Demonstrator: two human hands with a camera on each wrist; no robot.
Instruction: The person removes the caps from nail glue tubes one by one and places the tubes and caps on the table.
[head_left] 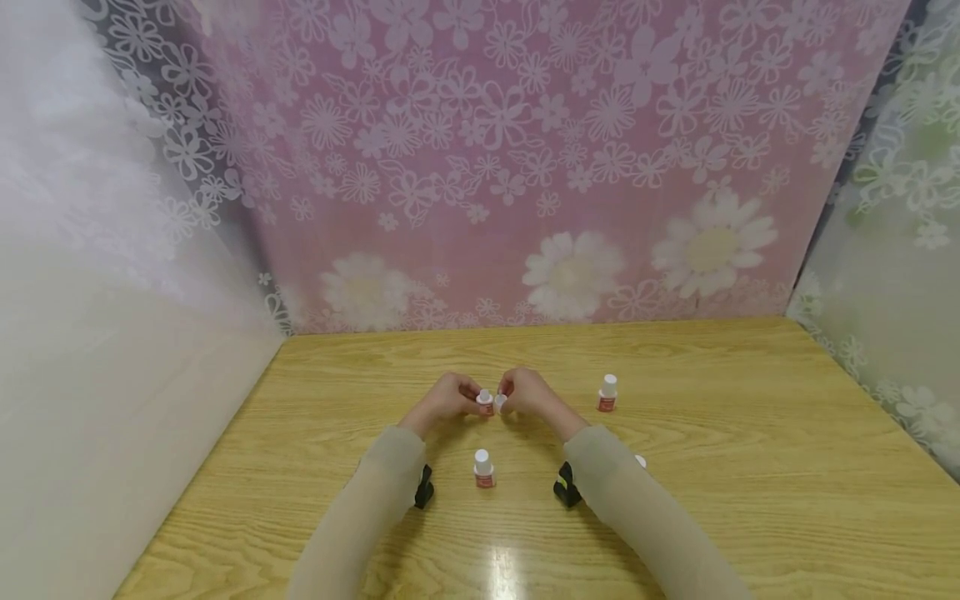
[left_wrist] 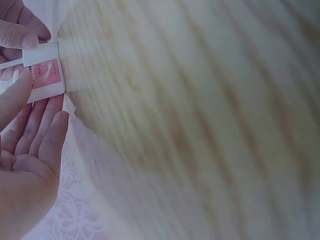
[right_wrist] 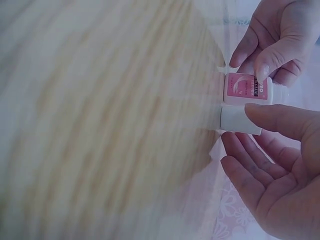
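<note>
My left hand [head_left: 450, 396] holds a small white bottle [head_left: 485, 405] with a pink label between thumb and fingers. The bottle stands upright at the tabletop, its narrow clear neck uncapped, as the right wrist view shows. Close beside it, my right hand [head_left: 527, 392] pinches a white cap [right_wrist: 240, 118] between thumb and fingers. From this cap a thin white stem [left_wrist: 11, 64] points upward in the left wrist view. Bottle and cap are side by side, both low over the wood, and the two hands face each other.
A capped bottle [head_left: 483, 469] of the same kind stands nearer me, between my forearms. Another capped bottle [head_left: 607, 393] is to the right. Behind my right sleeve shows a white cap top [head_left: 641, 461]. Flowered pink sheeting [head_left: 465, 167] bounds the wooden table [head_left: 360, 367] at the back.
</note>
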